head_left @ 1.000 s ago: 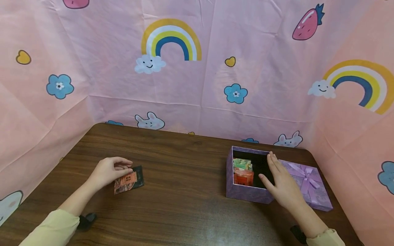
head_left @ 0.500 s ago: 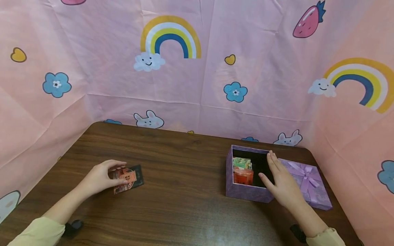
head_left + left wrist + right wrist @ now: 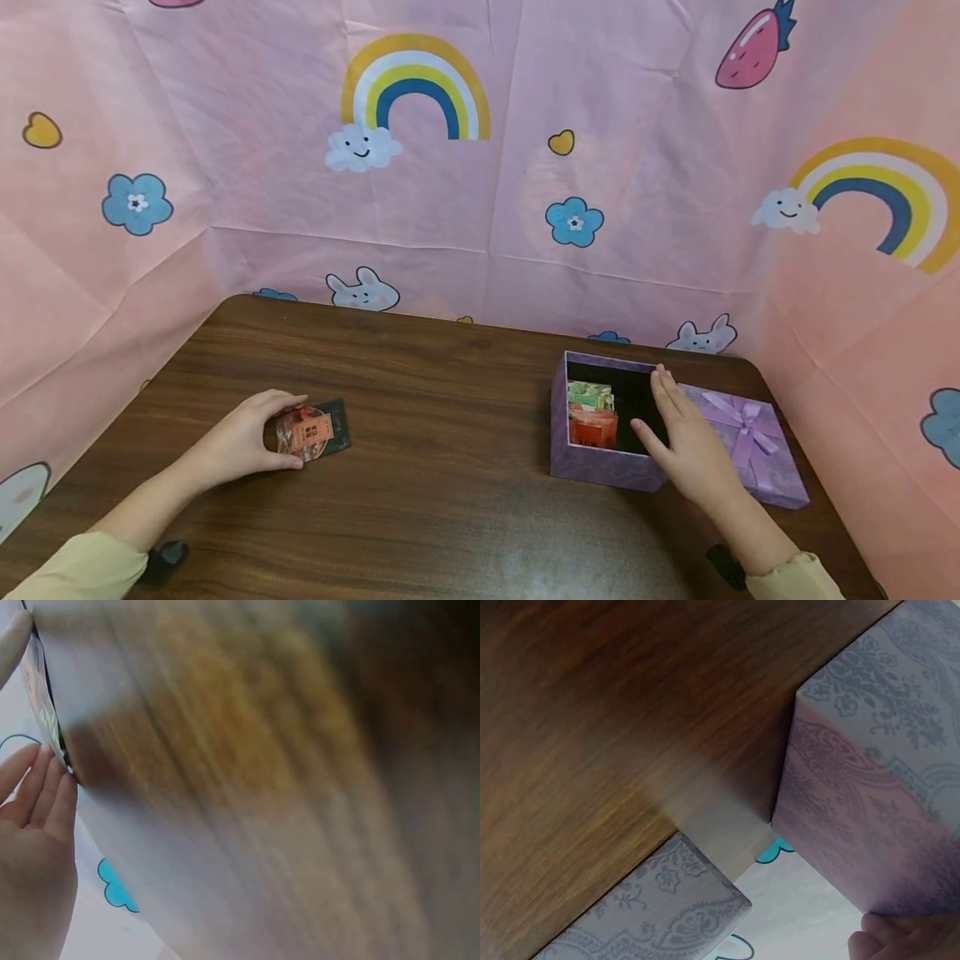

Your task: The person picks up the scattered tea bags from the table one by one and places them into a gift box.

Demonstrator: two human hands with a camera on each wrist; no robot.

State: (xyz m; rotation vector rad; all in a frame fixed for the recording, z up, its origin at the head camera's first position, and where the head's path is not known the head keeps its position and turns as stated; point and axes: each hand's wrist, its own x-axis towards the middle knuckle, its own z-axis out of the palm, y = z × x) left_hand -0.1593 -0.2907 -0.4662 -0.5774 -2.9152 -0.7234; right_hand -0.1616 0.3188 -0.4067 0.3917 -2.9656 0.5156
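In the head view, a flat printed packet (image 3: 303, 429) with an orange label lies over a black flat packet (image 3: 339, 423) on the left of the table. My left hand (image 3: 240, 437) grips the orange-labelled packet by opposite edges, thumb on the near edge and fingers on the far one. Its fingertips (image 3: 60, 776) meet the packet edge in the left wrist view. My right hand (image 3: 693, 450) rests with straight fingers along the right side of an open purple box (image 3: 600, 468). Red packets (image 3: 592, 427) and green packets (image 3: 591, 396) stand inside the box's left part.
The box's purple lid (image 3: 750, 446), with a ribbon bow, lies right of the box, partly behind my right hand. Brown table (image 3: 450, 417) lies between the hands. A pink patterned cloth (image 3: 517, 183) hangs behind and at both sides.
My left hand first touched the packet's top with curled fingers, then drew back left and spread thumb and fingers around its edges. My right hand and the box have stayed put.
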